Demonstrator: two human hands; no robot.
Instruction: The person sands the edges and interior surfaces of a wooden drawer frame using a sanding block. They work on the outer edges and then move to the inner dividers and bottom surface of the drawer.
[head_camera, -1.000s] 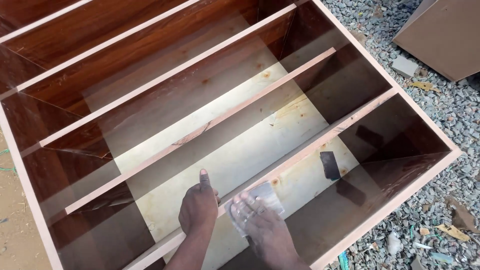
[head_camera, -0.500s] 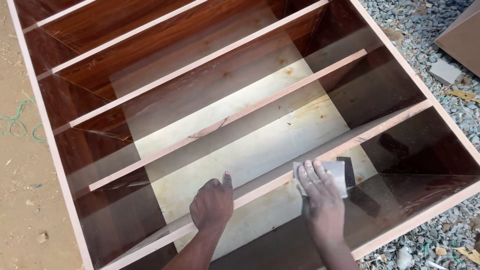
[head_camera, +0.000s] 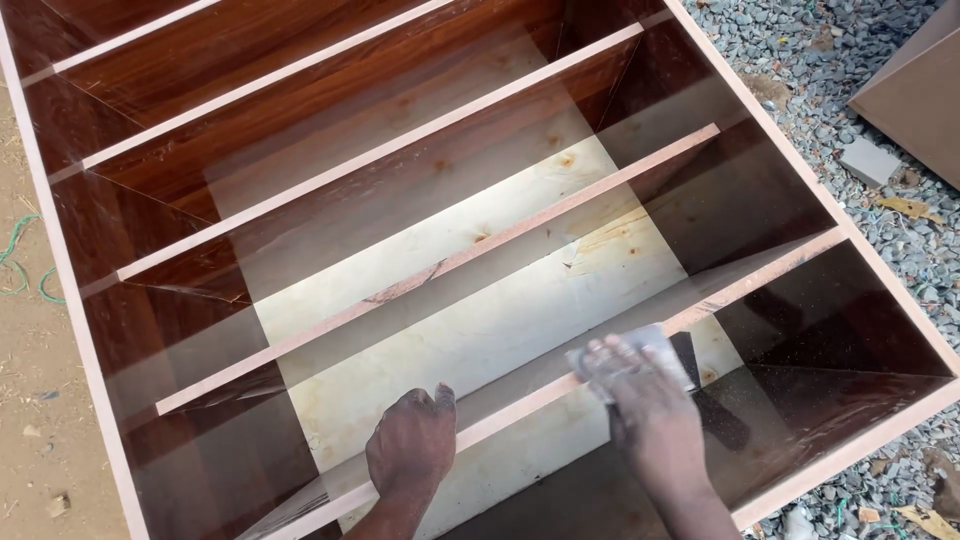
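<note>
A large wooden shelf cabinet (head_camera: 60, 270) lies on its back, with dark brown glossy walls and several pale-edged shelves crossing it. My left hand (head_camera: 412, 452) rests fingers-down on the front edge of the nearest shelf (head_camera: 520, 405). My right hand (head_camera: 645, 405) presses a pale grey sheet of sandpaper (head_camera: 640, 345) flat onto the same shelf edge, further right. The hand looks blurred. The sandpaper is mostly covered by my fingers.
Grey gravel (head_camera: 800, 60) lies right of the cabinet, with a small grey block (head_camera: 868, 160) and a brown board (head_camera: 915, 90) at the top right. Sandy ground (head_camera: 40, 400) with a green cord (head_camera: 15, 260) runs along the left side.
My right hand has slid the sandpaper along the shelf edge, rightward then slightly back. The left hand stays on the edge. The camera view has shifted.
</note>
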